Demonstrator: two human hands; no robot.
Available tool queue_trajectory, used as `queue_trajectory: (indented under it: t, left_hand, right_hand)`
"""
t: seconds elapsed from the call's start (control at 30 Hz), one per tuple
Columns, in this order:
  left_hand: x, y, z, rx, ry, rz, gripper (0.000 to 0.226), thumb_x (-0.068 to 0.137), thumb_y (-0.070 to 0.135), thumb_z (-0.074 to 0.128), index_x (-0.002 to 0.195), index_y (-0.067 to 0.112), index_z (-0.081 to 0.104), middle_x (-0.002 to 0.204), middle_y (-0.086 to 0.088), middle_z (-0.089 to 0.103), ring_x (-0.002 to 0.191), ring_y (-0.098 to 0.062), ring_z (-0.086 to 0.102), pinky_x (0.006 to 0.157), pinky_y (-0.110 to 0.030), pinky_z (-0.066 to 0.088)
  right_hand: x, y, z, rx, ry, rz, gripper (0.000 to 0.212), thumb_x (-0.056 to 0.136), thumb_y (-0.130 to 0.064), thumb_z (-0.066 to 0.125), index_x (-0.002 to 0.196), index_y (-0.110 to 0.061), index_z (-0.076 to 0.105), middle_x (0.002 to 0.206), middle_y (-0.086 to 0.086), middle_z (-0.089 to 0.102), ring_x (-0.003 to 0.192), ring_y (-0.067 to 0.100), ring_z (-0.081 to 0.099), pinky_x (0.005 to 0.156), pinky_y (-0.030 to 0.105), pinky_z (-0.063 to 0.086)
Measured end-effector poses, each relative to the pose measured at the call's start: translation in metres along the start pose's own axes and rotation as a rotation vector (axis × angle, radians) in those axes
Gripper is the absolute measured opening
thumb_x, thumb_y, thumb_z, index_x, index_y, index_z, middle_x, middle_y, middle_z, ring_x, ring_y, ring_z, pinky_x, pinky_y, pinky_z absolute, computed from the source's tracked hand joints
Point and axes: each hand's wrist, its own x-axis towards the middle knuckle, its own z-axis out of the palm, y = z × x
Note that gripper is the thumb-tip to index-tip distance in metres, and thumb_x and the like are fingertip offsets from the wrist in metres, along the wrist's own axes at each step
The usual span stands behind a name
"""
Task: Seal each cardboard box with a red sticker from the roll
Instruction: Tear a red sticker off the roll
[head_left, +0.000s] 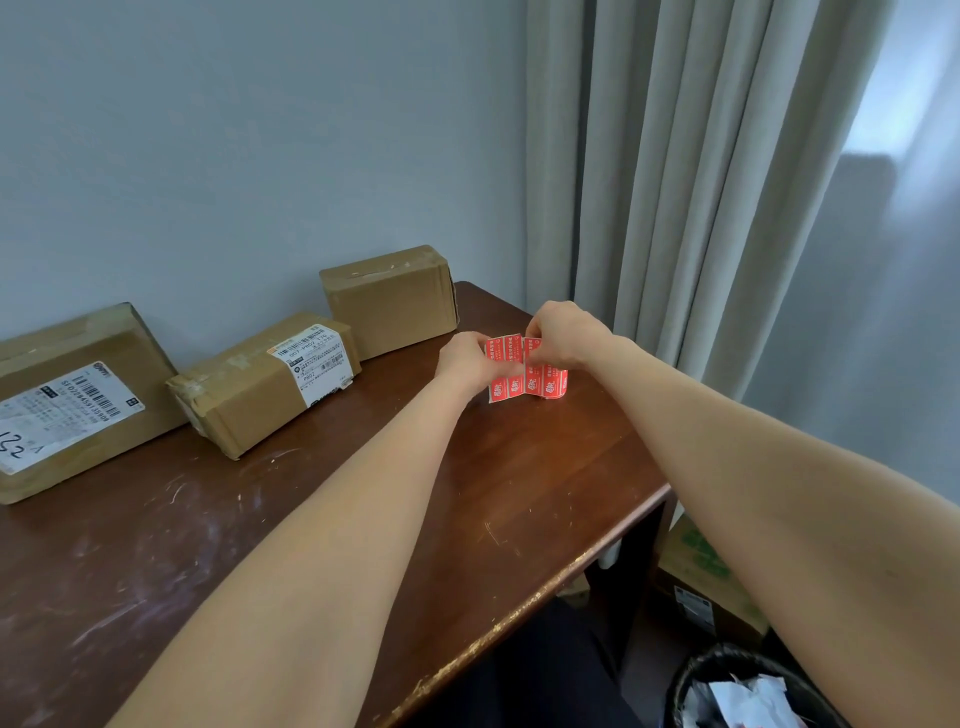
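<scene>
1. Roll of red stickers (551, 385): upright on the counter (322, 519), toward the far right corner. Short strip (505, 370) unwound to the left.
2. Left hand (464, 358): fingers curled on the free end of the strip. Right hand (558, 332): pinching the top edge at the junction of strip and roll. Both hands grasping, neither free.
3. Step in hand, by judgement: parting one sticker from the strip or its backing. No red sticker seen on any box, so sealing probably not begun.
4. To do well: start at a corner and peel slowly, low along the backing. Keep the roll pinned against unwinding. Hold the freed sticker by its edges to spare the glue and prevent folding onto itself.
5. Then: lay across a flap seam and press flat from the middle outward.
6. Far box (389, 304): closed, against the wall, just left of the hands.
7. Middle box (249, 395): closed, brown tape, white label wrapped over the top.
8. Left box (78, 358): flat, closed, large white label with handwriting. Contents of all three hidden.
9. Bin (696, 670) on the floor, lower right: black liner, crumpled white paper inside.
10. Carton (698, 566) with green print beside the counter leg: contents not visible.
</scene>
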Motion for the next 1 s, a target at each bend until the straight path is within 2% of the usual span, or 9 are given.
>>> queue_trajectory:
  t: [0.1, 0.23, 0.47, 0.7, 0.87, 1.0]
  left_hand:
    - [0.001, -0.004, 0.001, -0.009, -0.024, -0.033, 0.068, 0.07, 0.024, 0.083, 0.13, 0.012, 0.053, 0.123, -0.008, 0.063, 0.11, -0.022, 0.062, 0.097, -0.039, 0.05]
    - [0.002, -0.007, 0.005, 0.034, -0.01, -0.042, 0.061, 0.072, 0.024, 0.082, 0.127, 0.013, 0.056, 0.121, -0.007, 0.064, 0.111, -0.022, 0.061, 0.094, -0.036, 0.05]
    - [0.003, -0.003, 0.01, 0.071, 0.066, -0.102, 0.061, 0.075, 0.024, 0.08, 0.128, 0.012, 0.054, 0.124, -0.009, 0.062, 0.11, -0.024, 0.063, 0.093, -0.04, 0.053]
    - [0.004, 0.001, 0.009, 0.003, 0.052, -0.19, 0.053, 0.076, 0.02, 0.079, 0.123, 0.012, 0.055, 0.116, -0.01, 0.063, 0.097, -0.023, 0.067, 0.08, -0.034, 0.058]
    - [0.006, -0.003, 0.011, -0.054, 0.035, -0.18, 0.052, 0.079, 0.019, 0.076, 0.126, 0.011, 0.056, 0.119, -0.011, 0.063, 0.102, -0.023, 0.066, 0.082, -0.036, 0.058]
    - [0.006, -0.008, 0.01, -0.103, 0.012, -0.169, 0.049, 0.078, 0.024, 0.078, 0.121, 0.01, 0.06, 0.115, -0.011, 0.066, 0.102, -0.022, 0.066, 0.085, -0.037, 0.057]
  right_hand:
    - [0.0, 0.0, 0.0, 0.0, -0.004, 0.002, 0.042, 0.088, -0.027, 0.068, 0.126, -0.009, 0.061, 0.118, 0.01, 0.067, 0.1, 0.024, 0.067, 0.084, 0.033, 0.056]
    - [0.0, -0.001, 0.001, -0.01, -0.001, 0.001, 0.044, 0.089, -0.027, 0.067, 0.128, -0.009, 0.06, 0.12, 0.01, 0.066, 0.101, 0.024, 0.066, 0.083, 0.032, 0.054]
    - [0.002, 0.0, 0.002, -0.022, -0.003, -0.003, 0.043, 0.089, -0.027, 0.067, 0.127, -0.009, 0.06, 0.119, 0.01, 0.066, 0.1, 0.024, 0.067, 0.085, 0.035, 0.055]
    - [0.003, 0.0, 0.003, -0.022, -0.005, 0.0, 0.044, 0.089, -0.027, 0.066, 0.129, -0.01, 0.059, 0.12, 0.01, 0.066, 0.101, 0.025, 0.067, 0.086, 0.036, 0.055]
    - [0.004, 0.001, 0.002, -0.029, -0.004, 0.002, 0.041, 0.09, -0.027, 0.065, 0.127, -0.01, 0.06, 0.118, 0.01, 0.066, 0.099, 0.024, 0.067, 0.086, 0.036, 0.055]
    - [0.004, 0.002, 0.002, -0.033, 0.0, 0.005, 0.038, 0.09, -0.025, 0.065, 0.125, -0.01, 0.062, 0.115, 0.009, 0.067, 0.097, 0.024, 0.067, 0.084, 0.036, 0.055]
